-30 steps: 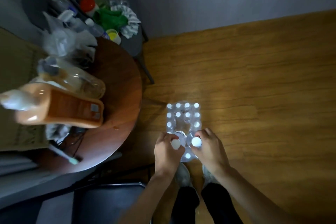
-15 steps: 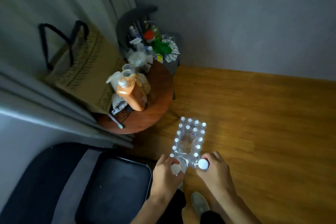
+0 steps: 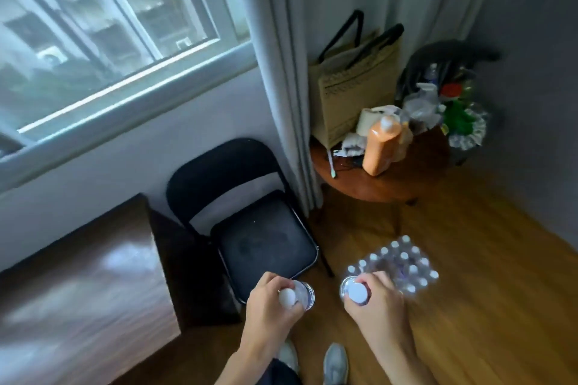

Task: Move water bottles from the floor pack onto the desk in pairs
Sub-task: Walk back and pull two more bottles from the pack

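Observation:
My left hand [image 3: 269, 306] grips a clear water bottle [image 3: 298, 294] by its neck, white cap up, lifted in front of the black chair. A second white-capped bottle [image 3: 356, 291] is held the same way in my right hand [image 3: 378, 306], just left of the floor pack. The shrink-wrapped pack [image 3: 403, 262] with several white-capped bottles lies on the wooden floor to the right of my hands. The dark wooden desk [image 3: 78, 284] fills the lower left, left of both hands.
A black folding chair [image 3: 259, 228] stands between the desk and the pack. Behind it hang a grey curtain [image 3: 291, 72] and a window [image 3: 103, 15]. A round table [image 3: 381, 178] holds an orange bottle [image 3: 381, 147] and clutter. My shoes [image 3: 334, 362] are below.
Both hands have lifted a bottle each out of the pack and moved apart and leftward. The view has swung up and left, bringing the desk, chair and window into sight.

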Demonstrator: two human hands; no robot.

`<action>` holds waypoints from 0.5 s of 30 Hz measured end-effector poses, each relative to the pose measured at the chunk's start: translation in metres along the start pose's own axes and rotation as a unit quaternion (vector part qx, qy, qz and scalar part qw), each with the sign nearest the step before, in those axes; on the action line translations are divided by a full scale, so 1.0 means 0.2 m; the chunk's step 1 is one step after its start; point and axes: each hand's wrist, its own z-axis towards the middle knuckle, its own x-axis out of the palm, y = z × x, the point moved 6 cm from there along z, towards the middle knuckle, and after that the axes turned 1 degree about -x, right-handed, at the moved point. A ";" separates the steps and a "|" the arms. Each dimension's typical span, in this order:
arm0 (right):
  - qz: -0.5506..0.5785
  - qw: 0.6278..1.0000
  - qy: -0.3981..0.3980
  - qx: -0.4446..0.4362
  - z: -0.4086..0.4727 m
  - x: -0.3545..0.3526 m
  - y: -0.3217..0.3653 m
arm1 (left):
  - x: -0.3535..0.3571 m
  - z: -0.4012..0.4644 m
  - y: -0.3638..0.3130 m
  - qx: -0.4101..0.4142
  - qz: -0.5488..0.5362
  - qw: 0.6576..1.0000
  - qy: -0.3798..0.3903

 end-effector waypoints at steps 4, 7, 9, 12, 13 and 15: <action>-0.015 0.995 0.063 -0.081 -0.07 0.15 0.24 | -0.19 -0.17 0.22 -0.060 -0.014 0.996 -0.061; -0.019 0.987 0.106 -0.117 -0.17 0.29 0.39 | -0.32 -0.31 0.39 -0.108 -0.028 0.988 -0.105; -0.019 0.981 0.129 -0.142 -0.25 0.38 0.49 | -0.40 -0.41 0.49 -0.131 -0.041 0.982 -0.130; -0.009 0.969 0.171 -0.176 -0.38 0.51 0.66 | -0.52 -0.56 0.65 -0.156 -0.063 0.972 -0.165; -0.012 0.965 0.183 -0.187 -0.43 0.55 0.71 | -0.56 -0.61 0.71 -0.163 -0.071 0.969 -0.173; -0.021 0.956 0.202 -0.210 -0.53 0.62 0.83 | -0.63 -0.72 0.83 -0.178 -0.085 0.962 -0.191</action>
